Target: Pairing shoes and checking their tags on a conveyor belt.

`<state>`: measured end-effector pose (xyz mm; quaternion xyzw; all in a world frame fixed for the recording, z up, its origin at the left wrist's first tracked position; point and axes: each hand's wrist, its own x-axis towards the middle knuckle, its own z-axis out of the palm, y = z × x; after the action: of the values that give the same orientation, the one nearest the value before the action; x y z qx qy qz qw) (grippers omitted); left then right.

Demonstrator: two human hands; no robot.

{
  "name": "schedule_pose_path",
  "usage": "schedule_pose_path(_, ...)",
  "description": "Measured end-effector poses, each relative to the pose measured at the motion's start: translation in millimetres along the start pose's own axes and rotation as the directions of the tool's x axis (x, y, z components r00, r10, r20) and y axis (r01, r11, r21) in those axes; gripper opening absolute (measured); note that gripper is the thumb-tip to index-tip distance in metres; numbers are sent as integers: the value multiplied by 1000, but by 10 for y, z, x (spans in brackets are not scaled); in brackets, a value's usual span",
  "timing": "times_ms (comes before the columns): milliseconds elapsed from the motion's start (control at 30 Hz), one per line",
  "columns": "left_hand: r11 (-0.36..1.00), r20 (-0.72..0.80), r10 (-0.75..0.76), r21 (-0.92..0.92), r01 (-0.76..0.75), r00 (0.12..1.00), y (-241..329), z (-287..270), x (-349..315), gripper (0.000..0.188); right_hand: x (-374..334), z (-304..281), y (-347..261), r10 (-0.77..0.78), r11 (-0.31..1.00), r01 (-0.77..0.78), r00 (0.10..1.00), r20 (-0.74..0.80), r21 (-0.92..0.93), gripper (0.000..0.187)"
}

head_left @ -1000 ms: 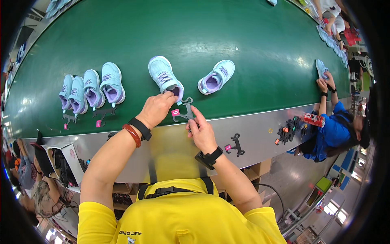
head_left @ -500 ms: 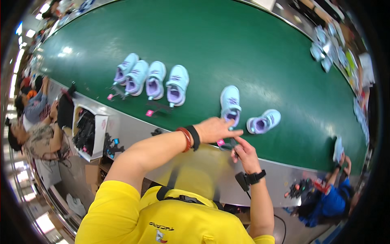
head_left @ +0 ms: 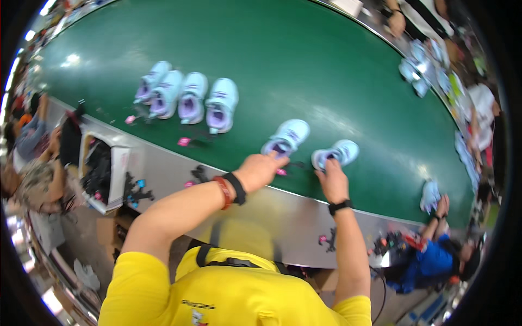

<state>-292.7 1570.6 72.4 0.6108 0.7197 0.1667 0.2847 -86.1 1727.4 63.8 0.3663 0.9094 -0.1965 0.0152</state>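
My left hand (head_left: 260, 173) is closed at the heel of a light blue sneaker (head_left: 292, 135) with a lilac lining, its toe pointing away to the right. My right hand (head_left: 333, 182) grips a matching sneaker (head_left: 346, 150) at the heel, its fingers at the shoe's opening. Both sneakers rest on the green work surface (head_left: 283, 65). Between the hands lies a small dark piece with a pink tag (head_left: 281, 171), partly hidden by my left hand. Farther left, several like sneakers (head_left: 222, 103) stand in a row.
Dark pieces with pink tags (head_left: 184, 142) lie by the row. A white box (head_left: 117, 174) of black pieces stands on the metal ledge (head_left: 163, 168) at left, more black pieces (head_left: 198, 174) nearby. At right, a co-worker in blue (head_left: 429, 266) handles another sneaker (head_left: 429, 194).
My hands have moved apart, each to a sneaker's heel. The left sneaker has turned rightward. The dark tagged piece has left my right hand and lies on the green surface. The view has shifted.
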Motion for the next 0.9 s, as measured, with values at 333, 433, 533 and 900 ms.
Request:
schedule_pose_path(333,999,-8,-29,34,29,1000,20,14,62,34,24,-135,-307,-263,954,243,959,-104,-175,25)
schedule_pose_path(433,999,-16,-31,31,31,999,30,13,63,33,64,-116,-354,-294,942,272,951,-92,-194,24)
schedule_pose_path(533,999,-34,-19,43,20,999,41,0,58,32,92,-102,-397,-319,929,296,945,-76,-223,23)
schedule_pose_path(900,982,-174,104,-138,-128,979,35,-189,-4,36,317,-103,-526,-304,945,290,949,-82,-148,15)
